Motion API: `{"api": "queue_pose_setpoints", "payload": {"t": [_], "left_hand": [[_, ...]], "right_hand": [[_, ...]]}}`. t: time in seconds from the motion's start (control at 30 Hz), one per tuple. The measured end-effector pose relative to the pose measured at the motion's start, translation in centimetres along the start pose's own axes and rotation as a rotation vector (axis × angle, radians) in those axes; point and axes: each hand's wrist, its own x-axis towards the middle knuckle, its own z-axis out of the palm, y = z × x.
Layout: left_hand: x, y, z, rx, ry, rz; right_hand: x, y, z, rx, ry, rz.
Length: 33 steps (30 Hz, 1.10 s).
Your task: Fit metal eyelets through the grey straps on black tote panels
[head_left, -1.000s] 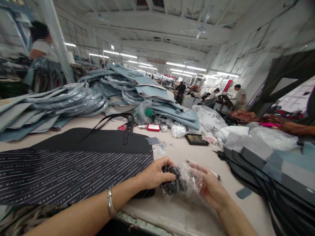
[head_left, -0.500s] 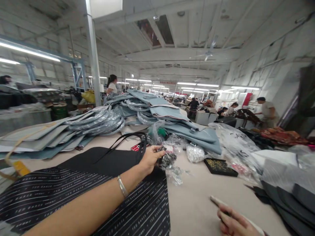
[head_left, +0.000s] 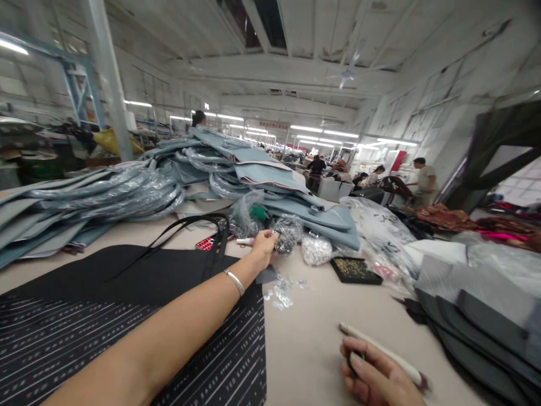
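Clear bag of dark parts (head_left: 288,237) moved from near edge to back of desk (head_left: 310,324), beside white packet (head_left: 316,250). Left hand (head_left: 264,249) went out with it. Right hand (head_left: 378,372) off bag, now pinching a dark round piece (head_left: 354,362).

Here we are, riding on the worker's own head, a single view looking forward and down across the worktable (head_left: 313,332). The left hand (head_left: 265,249) reaches out ahead, the right hand (head_left: 376,369) sits close at the bottom edge, and the wide frame runs deep down the hall to the ceiling (head_left: 186,34).
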Motion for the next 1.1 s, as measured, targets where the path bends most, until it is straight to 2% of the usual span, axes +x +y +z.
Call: {"api": "queue_pose_setpoints", "payload": {"t": [0.1,0.2,0.37,0.47,0.53,0.6,0.7,0.77,0.9,1.1], "left_hand": [[-2.7,0.6,1.4,0.055,-0.120,0.089],[-7.9,0.6,1.1,0.072,-0.303,0.070],[-18.6,-1.9,-0.9,-0.006,-0.510,-0.254],[-22.5,-3.0,-1.6,-0.229,-0.650,-0.419],[-23.7,-3.2,-2.0,-0.352,-0.687,-0.411],[-24.3,-3.1,-2.6,-0.396,-0.630,-0.385],[-24.9,-2.8,-3.8,-0.334,-0.545,-0.328],[-25.4,-2.6,-4.7,-0.292,-0.553,-0.261],[-26.6,-2.1,-6.0,-0.306,-0.519,-0.172],[-27.3,-2.7,-6.6,-0.516,-0.472,-0.150]], "right_hand": [[-1.1,-0.6,0.9,0.016,-0.007,-0.041],[-1.5,-0.9,1.6,0.046,-0.017,-0.043],[-1.8,-0.3,2.2,-0.106,-0.007,-0.219],[-2.6,-0.1,3.3,-0.299,-0.004,-0.340],[-3.5,-0.1,4.5,-0.439,-0.044,-0.399],[-4.6,-0.2,5.7,-0.555,-0.102,-0.436],[-5.9,-0.2,6.9,-0.647,-0.160,-0.445],[-6.6,-0.1,7.3,-0.687,-0.149,-0.485],[-7.5,0.4,8.3,-0.750,-0.117,-0.672],[-8.0,1.6,10.3,-0.793,-0.030,-0.910]]}}
